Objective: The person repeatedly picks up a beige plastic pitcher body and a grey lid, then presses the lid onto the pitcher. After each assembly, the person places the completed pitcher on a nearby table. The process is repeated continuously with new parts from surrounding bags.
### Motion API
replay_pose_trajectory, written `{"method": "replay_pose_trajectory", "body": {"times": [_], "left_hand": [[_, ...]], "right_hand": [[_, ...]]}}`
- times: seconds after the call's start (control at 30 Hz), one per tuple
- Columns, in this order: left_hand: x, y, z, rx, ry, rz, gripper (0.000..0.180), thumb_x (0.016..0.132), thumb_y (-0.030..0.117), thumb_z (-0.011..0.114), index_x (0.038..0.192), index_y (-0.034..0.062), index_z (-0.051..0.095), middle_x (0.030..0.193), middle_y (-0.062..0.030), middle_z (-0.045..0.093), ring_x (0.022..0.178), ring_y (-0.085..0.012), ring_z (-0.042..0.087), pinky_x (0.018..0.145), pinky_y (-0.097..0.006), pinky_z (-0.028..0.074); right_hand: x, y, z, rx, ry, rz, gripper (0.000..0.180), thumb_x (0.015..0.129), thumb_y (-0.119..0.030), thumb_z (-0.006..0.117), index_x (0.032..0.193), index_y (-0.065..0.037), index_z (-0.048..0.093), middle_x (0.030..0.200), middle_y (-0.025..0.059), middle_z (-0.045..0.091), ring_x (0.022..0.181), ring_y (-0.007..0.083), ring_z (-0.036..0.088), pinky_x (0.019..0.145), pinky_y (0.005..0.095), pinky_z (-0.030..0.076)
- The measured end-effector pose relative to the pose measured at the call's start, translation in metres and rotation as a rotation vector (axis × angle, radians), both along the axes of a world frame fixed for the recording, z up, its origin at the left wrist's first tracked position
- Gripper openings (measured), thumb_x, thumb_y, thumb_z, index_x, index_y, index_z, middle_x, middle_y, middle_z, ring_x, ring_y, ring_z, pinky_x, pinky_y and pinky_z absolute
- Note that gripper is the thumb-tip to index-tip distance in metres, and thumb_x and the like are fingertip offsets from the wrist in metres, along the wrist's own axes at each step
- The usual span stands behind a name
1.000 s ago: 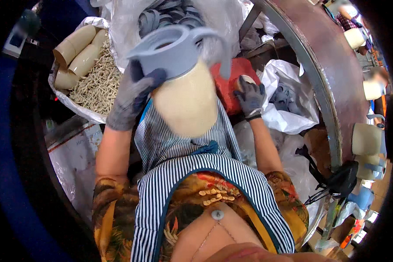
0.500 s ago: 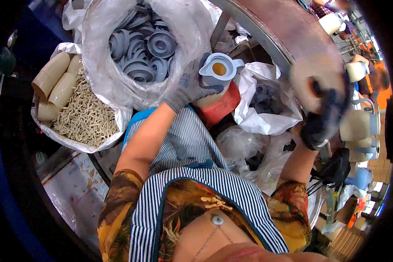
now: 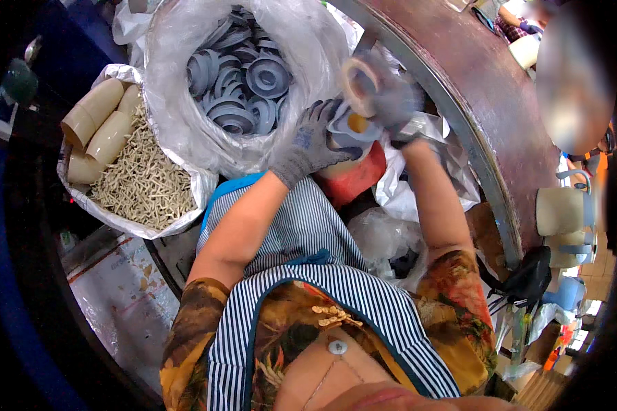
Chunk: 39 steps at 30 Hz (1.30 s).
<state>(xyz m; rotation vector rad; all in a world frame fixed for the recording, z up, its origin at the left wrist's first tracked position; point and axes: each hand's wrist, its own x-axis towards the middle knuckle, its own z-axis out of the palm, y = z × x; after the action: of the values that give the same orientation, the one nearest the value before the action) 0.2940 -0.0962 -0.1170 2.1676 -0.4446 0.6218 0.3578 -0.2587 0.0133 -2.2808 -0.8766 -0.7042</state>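
A blue-grey spouted collar (image 3: 365,130) with a yellow inside sits upright on top of a vessel in front of me. Below it shows a red piece (image 3: 356,175). My left hand (image 3: 312,145), in a grey glove, is curled around the collar's left side, thumb across its front. My right hand (image 3: 396,101), gloved too and smeared by motion, grips a beige ring-shaped piece (image 3: 358,83). This piece is tilted just above the collar's far side; whether they touch I cannot tell. Part of the collar's right side is hidden by my right hand.
A plastic-lined sack of grey round caps (image 3: 267,77) stands ahead left. Beside it, a white sack holds small beige pegs (image 3: 144,181) and beige cylinders (image 3: 106,137). A metal-edged table (image 3: 487,89) curves along the right, with beige jugs (image 3: 555,211) beyond. Clear bags (image 3: 384,236) lie near my lap.
My right hand has come from the table at the right over to the collar, bringing the beige ring-shaped piece. My left hand stays on the collar.
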Motion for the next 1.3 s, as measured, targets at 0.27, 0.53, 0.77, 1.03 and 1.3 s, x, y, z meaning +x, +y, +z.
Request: {"method": "replay_pose_trajectory", "body": {"times": [0.27, 0.53, 0.77, 1.03, 1.3], "left_hand": [[0.017, 0.022, 0.065, 0.247, -0.001, 0.036, 0.086, 0.080, 0.056, 0.070, 0.136, -0.0041, 0.046, 0.135, -0.0261, 0.051, 0.125, -0.0431, 0.050, 0.107, -0.051, 0.037], [0.017, -0.017, 0.100, 0.356, 0.478, 0.108, 0.042, 0.080, 0.038, 0.071, 0.104, 0.0030, 0.068, 0.110, -0.0188, 0.066, 0.102, -0.0322, 0.065, 0.089, -0.044, 0.049], [-0.196, 0.192, 0.036, -0.533, 0.110, 0.569, 0.047, 0.086, 0.008, 0.061, 0.131, -0.0013, 0.049, 0.125, -0.0168, 0.056, 0.117, -0.0275, 0.055, 0.100, -0.039, 0.044], [-0.308, 0.207, 0.024, -1.032, 0.067, 1.108, 0.029, 0.098, 0.024, 0.062, 0.112, -0.0006, 0.059, 0.104, -0.0063, 0.062, 0.095, -0.0125, 0.055, 0.085, -0.030, 0.047], [-0.325, 0.207, -0.004, -0.368, 0.113, 1.050, 0.031, 0.097, 0.021, 0.059, 0.118, -0.0006, 0.062, 0.112, -0.0094, 0.062, 0.104, -0.0224, 0.058, 0.091, -0.035, 0.047]], "right_hand": [[-0.051, -0.060, 0.016, 0.909, 0.333, -0.017, 0.043, 0.100, -0.021, 0.056, 0.134, 0.004, 0.050, 0.125, 0.0171, 0.059, 0.107, 0.0220, 0.062, 0.092, 0.0351, 0.052], [-0.053, -0.106, -0.179, 0.173, 0.593, -0.168, 0.060, 0.089, -0.025, 0.070, 0.141, -0.004, 0.048, 0.133, 0.0153, 0.060, 0.125, 0.0265, 0.056, 0.107, 0.0361, 0.040], [-0.038, -0.020, -0.186, -0.835, 0.274, -0.115, 0.061, 0.086, -0.045, 0.065, 0.139, -0.017, 0.052, 0.109, 0.0140, 0.068, 0.097, 0.0336, 0.065, 0.081, 0.0441, 0.051], [0.039, 0.218, -0.223, -0.411, 0.164, 0.222, 0.069, 0.077, -0.044, 0.072, 0.133, -0.008, 0.054, 0.120, 0.0205, 0.062, 0.112, 0.0386, 0.058, 0.097, 0.0475, 0.045], [0.002, 0.174, -0.143, -0.164, 0.220, 0.342, 0.055, 0.073, -0.029, 0.077, 0.118, -0.004, 0.059, 0.121, 0.0221, 0.062, 0.109, 0.0413, 0.059, 0.089, 0.0483, 0.050]]}}
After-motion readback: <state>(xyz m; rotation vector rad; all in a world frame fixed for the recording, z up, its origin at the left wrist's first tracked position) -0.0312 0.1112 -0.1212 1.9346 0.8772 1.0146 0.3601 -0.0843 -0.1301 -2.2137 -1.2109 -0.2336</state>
